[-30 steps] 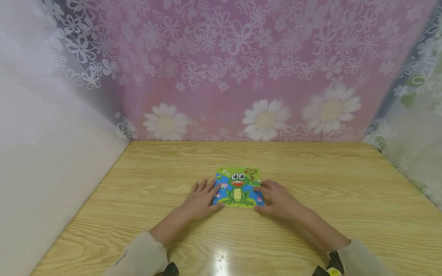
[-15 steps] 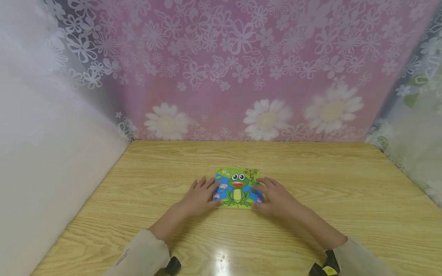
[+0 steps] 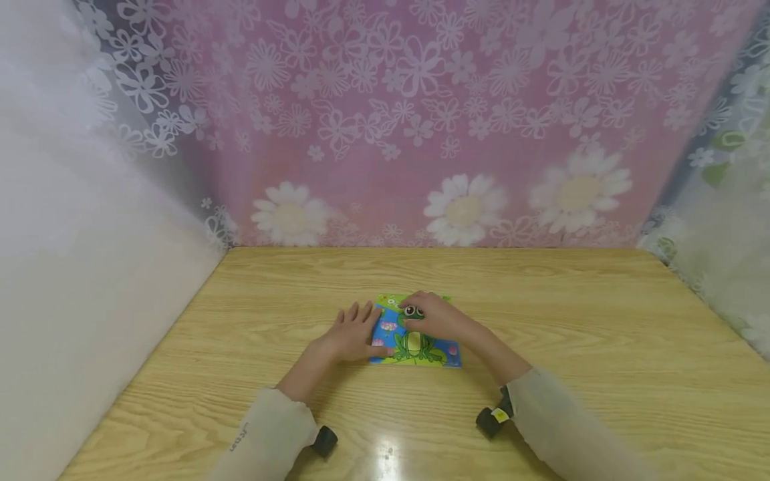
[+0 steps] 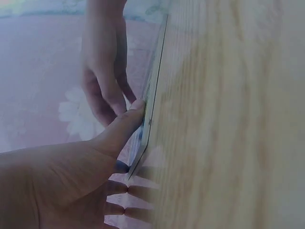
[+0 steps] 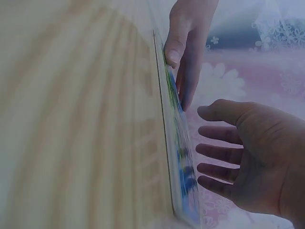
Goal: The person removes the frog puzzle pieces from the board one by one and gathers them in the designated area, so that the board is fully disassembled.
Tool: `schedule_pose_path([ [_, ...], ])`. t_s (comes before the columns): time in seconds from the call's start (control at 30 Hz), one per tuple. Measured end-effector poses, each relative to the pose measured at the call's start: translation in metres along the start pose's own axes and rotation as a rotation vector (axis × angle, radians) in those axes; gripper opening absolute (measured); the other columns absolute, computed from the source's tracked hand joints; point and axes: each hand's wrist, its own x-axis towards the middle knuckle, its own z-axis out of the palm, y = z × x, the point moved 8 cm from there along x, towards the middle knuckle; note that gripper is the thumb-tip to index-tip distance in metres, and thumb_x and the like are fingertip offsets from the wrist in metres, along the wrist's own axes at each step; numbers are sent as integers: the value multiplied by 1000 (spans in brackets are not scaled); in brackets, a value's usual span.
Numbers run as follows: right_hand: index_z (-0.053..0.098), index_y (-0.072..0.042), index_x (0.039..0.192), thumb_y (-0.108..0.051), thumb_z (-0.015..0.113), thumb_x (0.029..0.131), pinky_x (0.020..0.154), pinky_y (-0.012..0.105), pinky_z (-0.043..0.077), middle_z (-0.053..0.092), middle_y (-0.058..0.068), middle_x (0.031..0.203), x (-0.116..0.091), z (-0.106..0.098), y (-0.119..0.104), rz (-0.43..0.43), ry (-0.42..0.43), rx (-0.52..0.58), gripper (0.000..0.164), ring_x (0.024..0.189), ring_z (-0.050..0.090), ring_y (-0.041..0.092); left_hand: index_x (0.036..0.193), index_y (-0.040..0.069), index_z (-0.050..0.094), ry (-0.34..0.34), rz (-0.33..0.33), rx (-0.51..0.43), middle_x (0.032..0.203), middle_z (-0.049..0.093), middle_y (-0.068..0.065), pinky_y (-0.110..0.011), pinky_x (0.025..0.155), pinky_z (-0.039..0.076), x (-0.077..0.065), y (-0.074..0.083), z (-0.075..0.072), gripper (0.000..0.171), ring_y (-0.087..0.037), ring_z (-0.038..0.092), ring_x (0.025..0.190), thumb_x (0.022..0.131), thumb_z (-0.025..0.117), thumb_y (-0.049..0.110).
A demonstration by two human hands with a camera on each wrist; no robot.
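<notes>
A thin rectangular board [image 3: 385,337] with a cartoon frog picture lies flat on the wooden table. My left hand [image 3: 349,337] rests at its left side, fingers spread and thumb over the near left corner. In the left wrist view, that thumb lies on the edge of the board [image 4: 151,107] while the other fingertips reach down to the tabletop. My right hand [image 3: 442,319] is above the board's upper right part, covering some of the frog. The right wrist view shows its fingers [image 5: 219,155] straight and spread, a small gap away from the board [image 5: 180,162], with nothing held.
The pale wood-grain table [image 3: 571,321] spreads around the board. A pink flowered curtain [image 3: 373,167] stands behind it, with white sheets on the left [image 3: 90,234] and right. A black strap device [image 3: 493,417] sits at each wrist.
My right hand has left the board's right edge and moved left over the picture. The left hand stays by the left edge, and the board has barely moved.
</notes>
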Motion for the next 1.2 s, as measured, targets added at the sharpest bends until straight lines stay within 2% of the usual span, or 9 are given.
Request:
schedule_pose_path([
  [0.17, 60, -5, 120, -20, 63, 87, 91, 52, 38, 50, 15, 124, 21, 4, 1, 67, 19, -79, 36, 117, 42, 38, 147, 3, 16, -1, -9, 1, 150, 10, -19, -57, 103, 9, 2, 0, 2, 90, -42, 5, 134, 85, 52, 59],
  [0.33, 62, -10, 115, -23, 64, 85, 87, 48, 40, 52, 11, 117, 35, 6, 4, 133, 60, -199, 32, 107, 45, 31, 147, 3, 17, 6, -8, 15, 150, 10, -19, -58, 103, 11, 4, -2, 3, 90, -43, 6, 134, 85, 51, 60],
  [0.57, 63, -13, 102, -28, 65, 84, 80, 43, 43, 53, 6, 101, 43, 9, 9, 199, 167, -251, 23, 97, 47, 26, 146, 2, 18, 18, 5, 6, 149, 11, -20, -59, 102, 12, 3, 1, 0, 91, -44, 7, 133, 85, 52, 59],
  [0.7, 62, -14, 96, -29, 65, 84, 79, 40, 42, 52, 5, 97, 45, 13, 11, 213, 217, -231, 20, 95, 46, 25, 146, 3, 18, 18, -2, 5, 149, 11, -20, -58, 102, 12, 3, -2, 2, 91, -44, 7, 133, 84, 52, 60],
  [0.87, 61, -13, 95, -26, 66, 84, 80, 39, 40, 50, 4, 95, 45, 15, 15, 206, 265, -144, 18, 93, 44, 23, 147, 4, 17, 15, -17, 9, 150, 10, -18, -57, 103, 11, 4, -7, 6, 91, -42, 6, 134, 84, 50, 61],
  [1.2, 61, -12, 92, -22, 66, 84, 81, 40, 40, 52, 5, 97, 43, 14, 21, 174, 305, -54, 15, 95, 45, 25, 147, 2, 16, 3, -15, 21, 150, 10, -18, -57, 104, 10, 1, -1, 3, 92, -41, 6, 134, 85, 50, 61],
])
